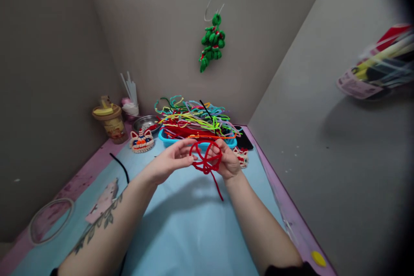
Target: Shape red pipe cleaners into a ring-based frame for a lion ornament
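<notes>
Between my two hands is an openwork ball of red pipe cleaners (206,164), raised above the blue mat (190,228). One loose red end hangs down from it. My left hand (173,159) grips its left side, thumb in front and fingers behind. On the right, my right hand (229,161) pinches the other side; some of its fingertips are hidden behind the red loops. Behind the hands stands a blue tray (168,139) heaped with pipe cleaners (194,116) of many colours.
A lion-face ornament (141,141) and a metal bowl (147,123) sit left of the tray. Another ornament (242,157) is partly behind my right hand. A black phone (245,139), a brown cup (113,125), a pink glue gun (102,202) and a ring (51,221) lie around.
</notes>
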Tool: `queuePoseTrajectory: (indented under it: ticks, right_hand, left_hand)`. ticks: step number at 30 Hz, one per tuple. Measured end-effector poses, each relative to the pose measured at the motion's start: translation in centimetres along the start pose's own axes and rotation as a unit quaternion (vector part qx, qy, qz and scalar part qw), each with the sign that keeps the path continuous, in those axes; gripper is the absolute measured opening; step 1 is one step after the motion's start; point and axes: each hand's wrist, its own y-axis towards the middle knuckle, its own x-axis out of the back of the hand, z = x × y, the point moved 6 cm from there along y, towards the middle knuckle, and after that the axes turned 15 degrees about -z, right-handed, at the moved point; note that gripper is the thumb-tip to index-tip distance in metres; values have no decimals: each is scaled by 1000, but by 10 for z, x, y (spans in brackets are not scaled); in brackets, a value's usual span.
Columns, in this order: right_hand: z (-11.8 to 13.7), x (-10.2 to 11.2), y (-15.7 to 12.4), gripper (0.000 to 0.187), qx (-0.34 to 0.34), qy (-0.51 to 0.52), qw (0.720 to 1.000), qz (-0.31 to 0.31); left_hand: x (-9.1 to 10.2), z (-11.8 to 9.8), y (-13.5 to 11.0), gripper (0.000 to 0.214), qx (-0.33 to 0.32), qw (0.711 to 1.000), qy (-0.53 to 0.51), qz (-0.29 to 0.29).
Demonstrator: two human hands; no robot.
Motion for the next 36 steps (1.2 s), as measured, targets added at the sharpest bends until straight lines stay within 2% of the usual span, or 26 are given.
queuePoseTrajectory:
  ticks: [2, 5, 9, 13, 16, 19, 20, 22, 24, 26, 28, 31, 32, 34, 36]
  right_hand:
    - [0, -2, 0, 44, -16, 6, 1000, 9]
    - [0, -7, -1, 38, -41, -33, 998, 20]
    - [3, -11, -1, 32, -28, -96, 995, -6]
    - [8, -14, -1, 27, 34, -133, 990, -45]
    - [9, -19, -4, 26, 40, -143, 988, -33]
    - [10, -17, -5, 27, -3, -85, 996, -19]
    - [10, -16, -5, 28, -22, -55, 998, -12]
    - [12, -13, -6, 31, -51, 1, 999, 6]
    - [13, -11, -6, 33, -66, 29, 997, 21]
    - [11, -9, -4, 32, -77, 28, 996, 18]
    - [6, -7, -1, 32, -84, 14, 996, -2]
    - [-3, -4, 5, 35, -84, -37, 995, -50]
    - [-5, -1, 7, 36, -66, -68, 992, -81]
    - [2, 5, 8, 34, 28, -151, 975, -161]
    - [16, 3, 2, 28, 161, -247, 933, -205]
  left_hand:
    - [8, -7, 1, 51, -54, 996, 32, -67]
    - [16, -22, -1, 33, -160, 968, 120, -152]
    - [6, -32, -6, 13, -233, 936, 230, -132]
    - [1, -29, -5, 11, -252, 927, 239, -143]
    - [11, -21, 2, 15, -227, 929, 213, -199]
    - [25, -11, 9, 26, -146, 951, 148, -229]
    - [26, -6, 11, 32, -105, 966, 111, -210]
    - [20, 3, 11, 44, -12, 992, 23, -127]
    - [8, 8, 7, 53, 67, 995, -61, -32]
    - [-1, 9, 4, 56, 102, 987, -121, 24]
    - [-3, 10, 4, 49, 104, 983, -149, 30]
    - [3, 18, 11, 35, 113, 981, -157, -20]
    - [7, 21, 14, 31, 116, 979, -159, -47]
    - [14, 26, 19, 26, 114, 974, -167, -98]
    - [19, 27, 21, 25, 91, 973, -170, -128]
